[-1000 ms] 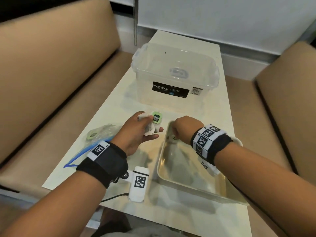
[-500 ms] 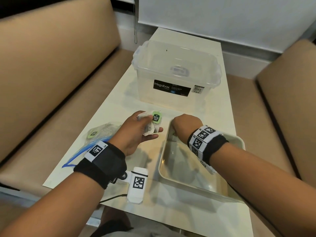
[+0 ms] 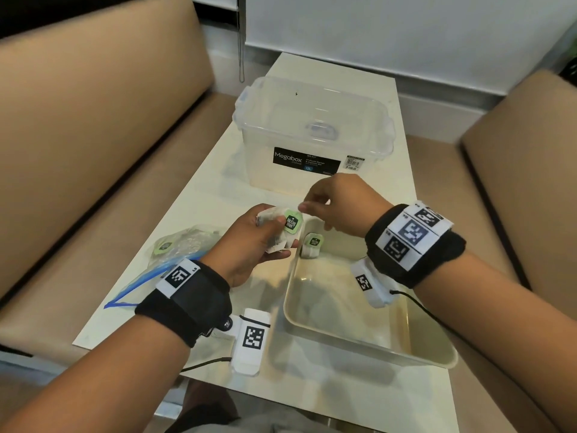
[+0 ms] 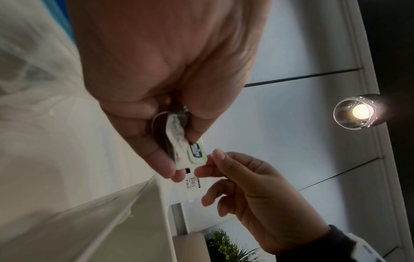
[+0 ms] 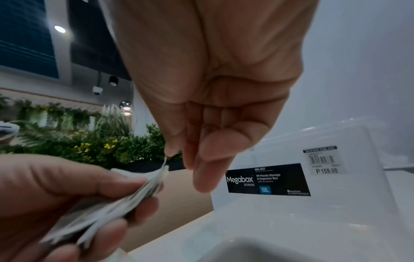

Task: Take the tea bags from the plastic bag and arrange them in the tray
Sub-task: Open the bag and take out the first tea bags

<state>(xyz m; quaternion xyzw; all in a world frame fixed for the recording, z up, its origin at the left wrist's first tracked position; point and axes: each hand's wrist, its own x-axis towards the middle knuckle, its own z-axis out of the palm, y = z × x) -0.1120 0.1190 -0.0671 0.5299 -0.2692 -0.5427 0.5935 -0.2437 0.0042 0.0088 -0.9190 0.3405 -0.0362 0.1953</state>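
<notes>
My left hand point(image 3: 278, 235) grips a small stack of white tea bags point(image 3: 269, 214), its top green tag point(image 3: 292, 221) facing up, just beyond the tray's far left corner. My right hand point(image 3: 307, 209) meets it from the right, forefinger and thumb pinching the edge of the top tea bag point(image 4: 197, 154) in the left wrist view. One tea bag point(image 3: 312, 245) lies in the far left corner of the beige tray point(image 3: 343, 307). The clear plastic bag point(image 3: 184, 245) with a blue zip lies left of my left hand and holds at least one tea bag point(image 3: 164, 246).
A clear lidded Megabox storage box point(image 3: 312, 126) stands on the white table point(image 3: 218, 170) just behind my hands. Tan benches point(image 3: 93, 135) run along both sides of the table. A cable trails from my right wrist over the tray.
My right hand has lifted out of the tray's far left corner, leaving a tea bag there, and moved up-left to the stack in my left hand. The left hand has stayed put.
</notes>
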